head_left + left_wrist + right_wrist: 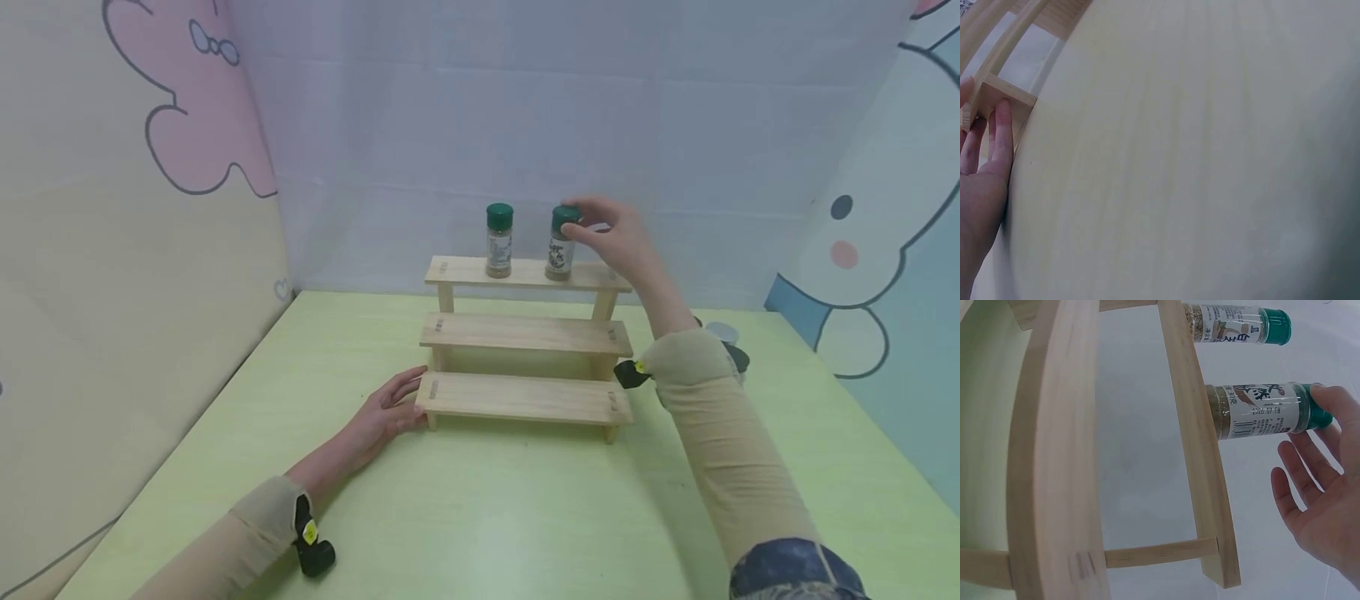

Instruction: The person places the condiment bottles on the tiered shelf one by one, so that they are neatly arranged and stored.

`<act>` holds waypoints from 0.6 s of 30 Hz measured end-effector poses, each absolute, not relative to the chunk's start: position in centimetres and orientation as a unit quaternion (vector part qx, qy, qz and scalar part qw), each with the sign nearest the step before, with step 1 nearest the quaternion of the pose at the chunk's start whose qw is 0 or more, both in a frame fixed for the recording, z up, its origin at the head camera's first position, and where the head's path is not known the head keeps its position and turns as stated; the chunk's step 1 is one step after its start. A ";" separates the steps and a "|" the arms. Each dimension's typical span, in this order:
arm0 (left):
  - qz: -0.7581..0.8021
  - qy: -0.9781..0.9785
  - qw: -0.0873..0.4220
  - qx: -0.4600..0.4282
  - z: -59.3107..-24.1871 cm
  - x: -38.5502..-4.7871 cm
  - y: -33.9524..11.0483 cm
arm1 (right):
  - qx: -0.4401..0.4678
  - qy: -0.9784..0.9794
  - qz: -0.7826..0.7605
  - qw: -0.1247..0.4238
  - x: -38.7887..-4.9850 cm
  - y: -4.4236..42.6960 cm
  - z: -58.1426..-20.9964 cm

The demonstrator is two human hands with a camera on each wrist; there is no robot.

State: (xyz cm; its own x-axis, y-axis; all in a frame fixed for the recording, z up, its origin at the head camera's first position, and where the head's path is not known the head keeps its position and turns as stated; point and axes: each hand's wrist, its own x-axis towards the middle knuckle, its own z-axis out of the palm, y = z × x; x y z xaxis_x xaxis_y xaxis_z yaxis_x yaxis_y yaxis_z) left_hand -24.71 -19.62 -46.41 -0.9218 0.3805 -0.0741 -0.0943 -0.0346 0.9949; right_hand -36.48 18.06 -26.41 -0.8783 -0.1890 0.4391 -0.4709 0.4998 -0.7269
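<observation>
A three-step wooden rack (525,396) stands on the table. On its top step are two green-capped spice jars, the left one (499,242) standing alone. The right hand (618,242) pinches the green cap of the right jar (558,254), whose base is at the top board. In the right wrist view, thumb and fingers of the right hand (1329,487) are round that cap (1319,406), the other fingers bent loosely below. The left hand (382,421) touches the left end of the lowest step; in the left wrist view, fingertips of the left hand (988,169) rest against the wooden end piece (1007,100).
Behind the right forearm, a pale round lid (722,332) and a dark item (737,358) are partly hidden on the table. The middle step (525,333) and lowest step hold nothing. A pale cloth (465,125) hangs behind the rack, with printed cartoon panels either side.
</observation>
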 end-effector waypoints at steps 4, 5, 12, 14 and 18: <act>0.712 0.673 0.170 0.103 -46.2 -24.6 -19.6 | 0.205 -0.859 0.447 0.144 -36.5 18.2 -26.2; 0.713 0.672 0.171 0.103 -46.1 -24.6 -19.6 | 0.209 -0.859 0.446 0.142 -36.5 18.3 -26.2; 0.715 0.668 0.170 0.116 -46.0 -24.5 -19.6 | 0.237 -0.846 0.457 0.137 -36.0 18.9 -26.1; 0.715 0.668 0.171 0.114 -46.0 -24.5 -19.6 | 0.239 -0.845 0.457 0.140 -35.5 19.1 -26.2; 0.713 0.670 0.172 0.109 -46.0 -24.5 -19.6 | 0.237 -0.842 0.461 0.151 -34.1 19.6 -26.7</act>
State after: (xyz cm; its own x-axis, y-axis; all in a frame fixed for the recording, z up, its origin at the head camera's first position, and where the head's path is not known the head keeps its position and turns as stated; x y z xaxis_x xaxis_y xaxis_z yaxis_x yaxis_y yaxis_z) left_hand -24.45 -19.58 -46.00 -0.9167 0.3925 -0.0753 -0.0995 -0.0417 0.9942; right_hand -34.14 19.62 -26.66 -0.8418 -0.2602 0.4729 -0.5385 0.4631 -0.7039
